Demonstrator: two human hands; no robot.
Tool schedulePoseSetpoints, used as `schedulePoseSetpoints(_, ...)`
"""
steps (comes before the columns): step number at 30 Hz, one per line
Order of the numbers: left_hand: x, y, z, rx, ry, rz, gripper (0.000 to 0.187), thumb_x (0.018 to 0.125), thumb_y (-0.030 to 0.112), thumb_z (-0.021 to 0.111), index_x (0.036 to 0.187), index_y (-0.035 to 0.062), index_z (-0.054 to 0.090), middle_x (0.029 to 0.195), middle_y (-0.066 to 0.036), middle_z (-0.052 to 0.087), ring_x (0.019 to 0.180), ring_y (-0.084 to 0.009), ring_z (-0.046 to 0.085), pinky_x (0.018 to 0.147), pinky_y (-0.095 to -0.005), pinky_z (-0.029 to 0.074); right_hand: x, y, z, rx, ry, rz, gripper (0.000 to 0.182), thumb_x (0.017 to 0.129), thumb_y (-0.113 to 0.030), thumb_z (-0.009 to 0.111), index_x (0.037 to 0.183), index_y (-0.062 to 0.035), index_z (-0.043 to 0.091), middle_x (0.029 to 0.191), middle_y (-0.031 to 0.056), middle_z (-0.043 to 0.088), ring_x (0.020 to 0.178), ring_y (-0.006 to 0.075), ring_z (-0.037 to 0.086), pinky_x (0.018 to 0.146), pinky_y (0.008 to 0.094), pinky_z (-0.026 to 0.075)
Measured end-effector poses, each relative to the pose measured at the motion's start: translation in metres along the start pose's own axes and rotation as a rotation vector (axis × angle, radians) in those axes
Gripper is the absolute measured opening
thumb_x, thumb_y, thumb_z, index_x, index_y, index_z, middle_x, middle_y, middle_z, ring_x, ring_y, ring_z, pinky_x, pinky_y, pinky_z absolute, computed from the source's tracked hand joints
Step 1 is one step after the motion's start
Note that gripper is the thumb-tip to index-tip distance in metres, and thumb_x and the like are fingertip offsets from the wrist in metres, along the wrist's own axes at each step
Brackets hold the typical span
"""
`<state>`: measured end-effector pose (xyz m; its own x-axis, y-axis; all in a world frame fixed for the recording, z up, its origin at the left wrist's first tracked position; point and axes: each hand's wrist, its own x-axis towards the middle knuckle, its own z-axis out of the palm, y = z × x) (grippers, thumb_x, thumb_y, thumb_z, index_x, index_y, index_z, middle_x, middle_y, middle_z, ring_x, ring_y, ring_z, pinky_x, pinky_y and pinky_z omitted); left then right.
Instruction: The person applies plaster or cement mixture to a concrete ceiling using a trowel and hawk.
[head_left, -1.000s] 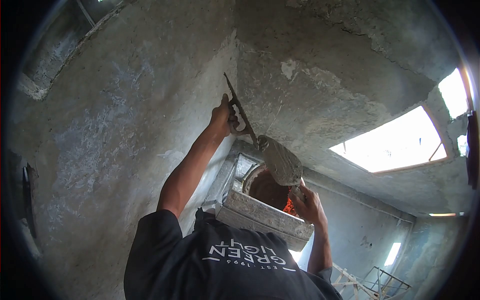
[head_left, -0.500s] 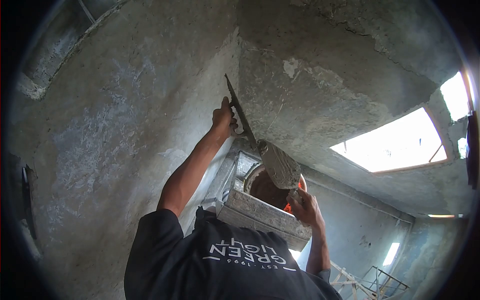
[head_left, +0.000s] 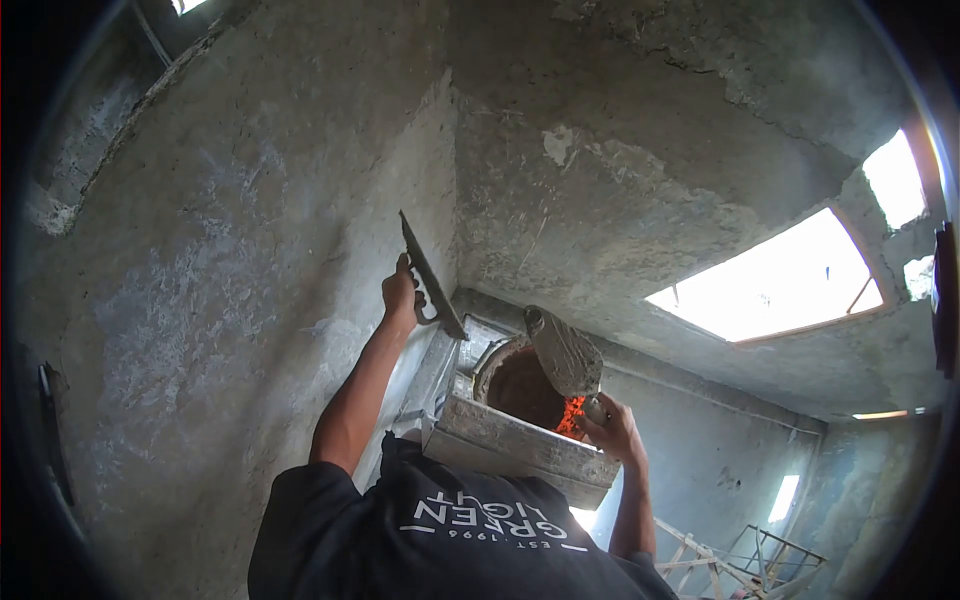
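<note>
The left hand [head_left: 400,292] grips a float [head_left: 430,280] against the wall [head_left: 250,250]. At four o'clock from it, the right hand [head_left: 612,430] grips a mortar-laden trowel [head_left: 565,352], seemingly above a bucket [head_left: 515,385] at the counter [head_left: 520,450].

The left hand [head_left: 400,292] gripped the handle of a float [head_left: 428,278], its blade edge-on against the wall [head_left: 200,250] near the corner. The right hand [head_left: 612,432], at four o'clock from the left, held a trowel [head_left: 563,350] caked with mortar, tilted up toward eleven o'clock. Below the trowel sat a round orange bucket [head_left: 520,385] on a grey board [head_left: 515,450]. A bright opening [head_left: 775,280] lay at three o'clock
</note>
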<state>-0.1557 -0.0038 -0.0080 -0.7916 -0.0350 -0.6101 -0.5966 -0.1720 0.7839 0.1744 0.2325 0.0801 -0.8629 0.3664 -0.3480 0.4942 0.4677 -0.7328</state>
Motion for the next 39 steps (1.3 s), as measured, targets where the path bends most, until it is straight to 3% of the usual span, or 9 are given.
schedulePoseSetpoints(3,-0.001,-0.015,-0.022,0.081,0.071,0.109,0.045,0.087,0.048,0.053,0.071,0.0061,0.052,0.056,-0.001,0.043,0.047,-0.0164,0.044,0.043,-0.0342,0.035,0.002,-0.001,0.006,-0.093,0.021,0.063,0.036,0.071,-0.028,0.072,0.09,-0.0003,0.059,0.065,0.0099,0.059,0.055,0.016,0.054,0.054,0.0344,0.044)
schedulePoseSetpoints(5,0.031,-0.054,-0.047,0.552,0.21,0.565,0.054,0.087,0.051,0.051,0.071,0.0001,0.06,0.063,-0.017,0.058,0.051,-0.029,0.053,0.053,-0.0405,0.042,0.003,0.003,0.012,-0.116,0.054,0.091,0.037,0.071,-0.028,0.072,0.09,0.0008,0.058,0.069,0.0165,0.061,0.06,0.0254,0.06,0.06,0.0373,0.046)
schedulePoseSetpoints(6,0.01,-0.049,-0.047,0.59,0.258,0.644,0.057,0.086,0.052,0.052,0.067,-0.0013,0.06,0.065,-0.023,0.059,0.058,-0.0364,0.058,0.059,-0.0444,0.043,0.004,0.007,0.013,-0.137,0.054,0.104,0.036,0.072,-0.028,0.072,0.091,-0.0002,0.059,0.069,0.0132,0.061,0.06,0.0199,0.059,0.058,0.0363,0.046)
schedulePoseSetpoints(13,0.002,-0.089,-0.109,0.864,0.343,0.497,0.059,0.086,0.054,0.049,0.067,-0.0009,0.06,0.07,-0.024,0.062,0.072,-0.0433,0.061,0.063,-0.047,0.045,0.037,0.015,0.016,-0.034,0.206,-0.07,0.031,0.078,-0.029,0.068,0.093,-0.0026,0.059,0.078,0.0146,0.063,0.065,0.0254,0.06,0.062,0.0355,0.046)
schedulePoseSetpoints(15,0.003,-0.102,-0.126,0.903,0.346,0.462,0.059,0.086,0.055,0.049,0.07,-0.0012,0.06,0.073,-0.026,0.062,0.074,-0.0438,0.061,0.065,-0.0485,0.046,0.059,-0.003,0.01,-0.305,0.293,-0.039,0.035,0.076,-0.029,0.066,0.099,-0.0033,0.059,0.086,0.019,0.064,0.079,0.0333,0.063,0.069,0.0397,0.047)
schedulePoseSetpoints(19,-0.015,-0.114,-0.148,1.007,0.336,0.331,0.061,0.085,0.057,0.047,0.089,-0.0017,0.063,0.086,-0.027,0.063,0.084,-0.0427,0.061,0.074,-0.0487,0.046,0.106,-0.027,0.014,-0.225,0.277,0.106,0.034,0.073,-0.029,0.068,0.096,-0.0064,0.058,0.079,0.02,0.063,0.076,0.038,0.061,0.067,0.0432,0.046)
schedulePoseSetpoints(28,0.0,-0.147,-0.179,1.062,0.24,-0.02,0.066,0.085,0.059,0.044,0.113,0.0009,0.059,0.101,-0.026,0.062,0.097,-0.0417,0.059,0.084,-0.0501,0.045,0.288,-0.074,0.016,-0.301,0.508,-0.168,0.033,0.074,-0.022,0.067,0.1,-0.0052,0.057,0.079,0.0201,0.062,0.075,0.0394,0.061,0.063,0.0455,0.046)
schedulePoseSetpoints(32,0.012,-0.155,-0.173,1.106,0.271,-0.007,0.065,0.085,0.058,0.045,0.111,0.0002,0.06,0.101,-0.026,0.063,0.096,-0.0417,0.06,0.084,-0.0501,0.045,0.378,-0.088,-0.001,-0.425,0.533,-0.391,0.025,0.079,-0.027,0.062,0.095,-0.0081,0.057,0.078,0.0192,0.061,0.074,0.0401,0.061,0.062,0.0496,0.046)
schedulePoseSetpoints(39,0.031,-0.169,-0.168,1.124,0.286,-0.056,0.058,0.085,0.057,0.046,0.101,0.0031,0.063,0.09,-0.025,0.064,0.089,-0.0418,0.061,0.078,-0.0518,0.045,0.458,-0.128,-0.001,-0.566,0.442,-0.314,0.026,0.079,-0.031,0.062,0.094,-0.0105,0.057,0.081,0.0201,0.062,0.079,0.04,0.061,0.063,0.0494,0.047)
